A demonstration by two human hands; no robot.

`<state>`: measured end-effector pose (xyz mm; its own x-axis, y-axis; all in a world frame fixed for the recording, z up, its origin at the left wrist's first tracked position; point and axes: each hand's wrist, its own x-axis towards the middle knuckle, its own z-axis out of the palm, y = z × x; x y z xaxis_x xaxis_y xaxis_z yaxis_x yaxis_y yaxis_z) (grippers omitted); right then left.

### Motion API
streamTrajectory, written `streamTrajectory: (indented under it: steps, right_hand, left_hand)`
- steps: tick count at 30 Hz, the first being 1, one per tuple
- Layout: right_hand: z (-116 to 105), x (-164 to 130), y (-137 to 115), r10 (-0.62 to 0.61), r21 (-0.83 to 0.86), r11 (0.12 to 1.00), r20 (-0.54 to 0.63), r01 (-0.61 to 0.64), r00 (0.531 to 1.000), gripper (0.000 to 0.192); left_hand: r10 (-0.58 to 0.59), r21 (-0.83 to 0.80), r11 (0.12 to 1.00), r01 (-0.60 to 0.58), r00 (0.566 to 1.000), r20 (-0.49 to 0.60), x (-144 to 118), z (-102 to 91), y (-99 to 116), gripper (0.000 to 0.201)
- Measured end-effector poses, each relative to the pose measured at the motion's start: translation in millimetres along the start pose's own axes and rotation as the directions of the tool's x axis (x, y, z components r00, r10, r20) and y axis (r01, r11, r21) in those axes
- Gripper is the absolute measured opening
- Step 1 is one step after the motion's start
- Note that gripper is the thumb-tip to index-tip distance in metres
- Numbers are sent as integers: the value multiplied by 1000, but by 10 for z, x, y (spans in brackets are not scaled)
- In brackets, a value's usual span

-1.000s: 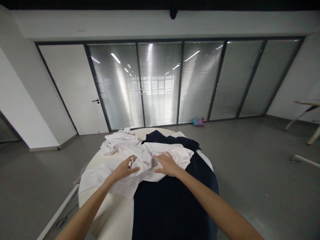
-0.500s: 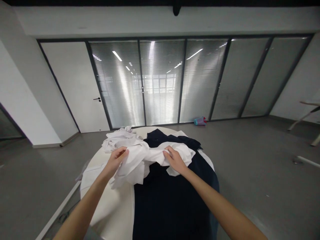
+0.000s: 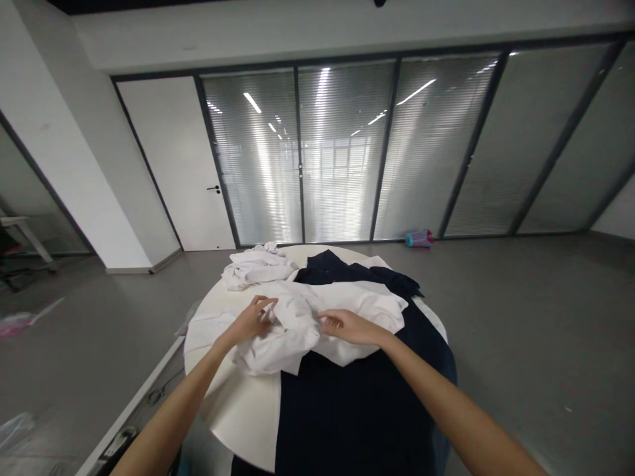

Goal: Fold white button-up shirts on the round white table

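Since half a second ago both hands have come lower and the bunched white shirt has dropped back onto the table. It lies crumpled with its long axis running left to right across the tabletop, partly over a dark navy garment that hangs off the near edge. The left hand pinches a fold at the shirt's left part; the right hand rests on the cloth with fingers loosely curled, its grip not clearly closed. A second white garment sits bunched near the far-left rim. Bare tabletop shows at the near left, with open grey floor all around.
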<state>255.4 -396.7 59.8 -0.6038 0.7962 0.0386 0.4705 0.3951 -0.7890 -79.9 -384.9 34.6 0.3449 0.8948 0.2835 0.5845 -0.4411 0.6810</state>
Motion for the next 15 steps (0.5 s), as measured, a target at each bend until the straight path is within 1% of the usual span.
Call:
streamTrajectory:
  steps: [1,3,5,6,7,8,9,10,11,12,13,14,15]
  right_hand:
    - [70,89,-52,2,45,999,-19,-1,1000,55]
    - [239,262,-151,4,58,998,-55,-1,998,47]
    - [436,390,-250,-28,3,1000,-128,29,991,30]
    - [537,427,-302,-69,-42,997,-173,63,982,21]
    - [635,446,-356,-130,-97,989,-204,113,970,14]
    - [726,448,-410,-207,-154,972,-202,178,957,10]
    - [804,437,-461,-291,-203,945,-155,258,944,10]
    - [864,419,-507,-370,-229,909,-65,347,927,11]
    - [902,398,-543,-431,-229,874,44,429,901,15]
    - [916,380,-569,-466,-209,850,131,483,875,20]
    - [902,371,-583,-478,-179,845,169,504,862,23]
    - [862,371,-584,-474,-151,857,145,493,869,25]
    - [796,382,-576,-456,-132,878,58,459,888,26]
  left_hand:
    - [-34,-19,999,33,998,-54,-10,42,11,47]
    - [-106,-73,993,95,981,-163,-10,97,74,43]
    - [-218,-210,962,173,952,-216,0,96,166,51]
    - [-298,-319,921,226,933,-202,2,78,214,58]
    - [-386,-438,851,289,910,-150,-1,54,259,66]
    - [-460,-547,761,350,885,-72,-11,30,297,72]
    - [-507,-624,674,396,862,0,-27,10,327,78]
    - [-530,-669,615,418,847,43,-49,-2,347,83]
    - [-541,-688,593,419,840,46,-74,-5,356,89]
    - [-543,-690,604,400,840,12,-100,2,357,97]
    - [-533,-679,637,366,845,-45,-126,17,355,104]
    - [-509,-657,680,326,855,-103,-150,38,354,108]
    - [-468,-629,725,280,871,-152,-174,63,362,109]
